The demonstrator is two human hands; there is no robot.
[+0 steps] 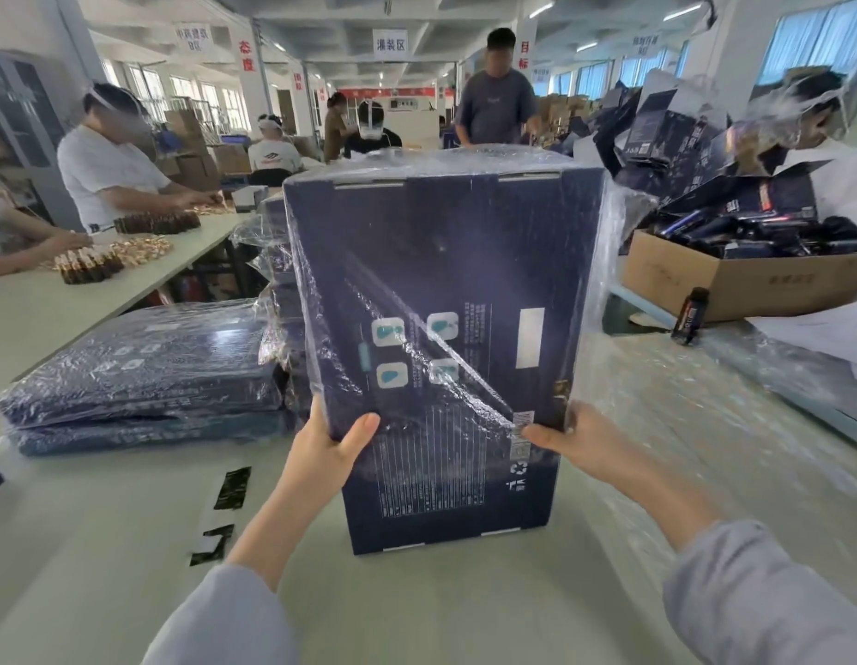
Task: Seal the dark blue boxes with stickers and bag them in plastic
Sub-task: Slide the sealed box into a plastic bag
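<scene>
A large dark blue box (446,290) stands upright on the table in front of me. A clear plastic bag (618,223) covers its top and upper part, with the bag's open edge around the level of my hands. The box's bottom part is bare. My left hand (330,448) grips the bag and the box at the lower left edge. My right hand (580,439) holds the bag's edge at the lower right side.
Bagged dark blue boxes (143,371) lie stacked at left, more behind them. Sticker backing strips (225,511) lie near my left arm. Loose plastic bags (705,405) spread at right. A cardboard carton (743,285) and a small bottle (689,315) stand far right. People work at a neighbouring table.
</scene>
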